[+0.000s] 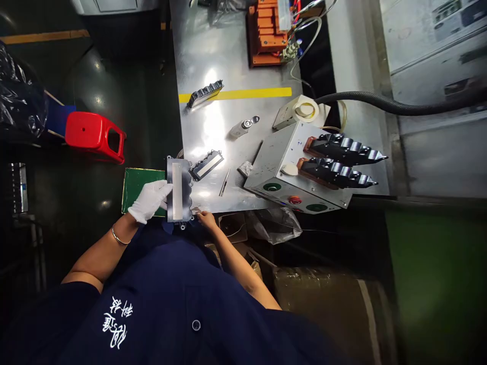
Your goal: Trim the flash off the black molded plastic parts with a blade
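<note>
My left hand (149, 202), in a white glove, grips a dark grey scalloped-edge part (186, 190) by its left side. A pale strip runs along the part's upward face. It is held at the near left corner of the metal table. My bare right hand (206, 221) is pinched closed beside the part's lower right corner; what is between its fingertips is too small to make out. A similar, smaller-looking part (208, 166) with a pale strip lies just beyond, and pointed tweezers (224, 182) lie right of it. Another such part (205, 94) rests farther back.
A small bottle (240, 129) stands mid-table (239, 195). At right, a grey control box (281, 157) with green and red buttons carries two black ribbed parts (338, 172). An orange fixture (266, 30) sits at the back. Left are a green board (139, 187) and red stool (89, 131).
</note>
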A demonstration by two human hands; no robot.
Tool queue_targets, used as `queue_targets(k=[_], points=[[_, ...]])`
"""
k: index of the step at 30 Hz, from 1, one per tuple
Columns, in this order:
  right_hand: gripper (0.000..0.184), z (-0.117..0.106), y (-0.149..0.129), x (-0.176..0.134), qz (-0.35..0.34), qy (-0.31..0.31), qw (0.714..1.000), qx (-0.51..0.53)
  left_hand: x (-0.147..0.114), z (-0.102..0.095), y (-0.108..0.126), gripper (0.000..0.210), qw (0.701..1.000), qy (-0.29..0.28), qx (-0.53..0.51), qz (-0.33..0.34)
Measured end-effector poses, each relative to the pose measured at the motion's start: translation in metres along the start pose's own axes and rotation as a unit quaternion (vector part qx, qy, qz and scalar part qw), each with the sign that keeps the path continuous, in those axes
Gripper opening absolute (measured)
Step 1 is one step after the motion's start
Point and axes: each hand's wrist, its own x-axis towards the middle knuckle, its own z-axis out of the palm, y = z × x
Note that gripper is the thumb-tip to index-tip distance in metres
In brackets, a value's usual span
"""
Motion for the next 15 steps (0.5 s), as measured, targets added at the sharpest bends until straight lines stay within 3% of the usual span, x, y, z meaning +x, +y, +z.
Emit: queue_targets(k=[2,4,8,10,12,15], points=[[0.032,-0.028,0.0,0.0,0.001,0.046,0.999,-0.004,0.001,0.005,-0.002,0.033,0.999,0.017,0.034,0.003],[0.026,-0.071,-0.003,0.005,-0.001,0.125,0.992,-0.005,0.007,0.004,-0.015,0.031,0.996,0.05,0.069,-0.001],[0.032,-0.178,-0.012,0.024,-0.011,0.321,0.947,-0.012,0.04,-0.012,-0.068,0.032,0.987,0.141,0.077,-0.022],[0.036,-0.222,-0.016,0.035,-0.018,0.375,0.927,-0.017,0.058,-0.021,-0.098,0.033,0.983,0.165,0.062,-0.048],[0.04,-0.251,-0.017,0.045,-0.015,0.415,0.909,-0.024,0.07,-0.027,-0.123,0.029,0.979,0.183,0.034,-0.081],[0.045,-0.268,-0.015,0.057,0.038,0.447,0.892,-0.055,0.079,-0.029,-0.148,0.021,0.974,0.188,-0.029,-0.122]])
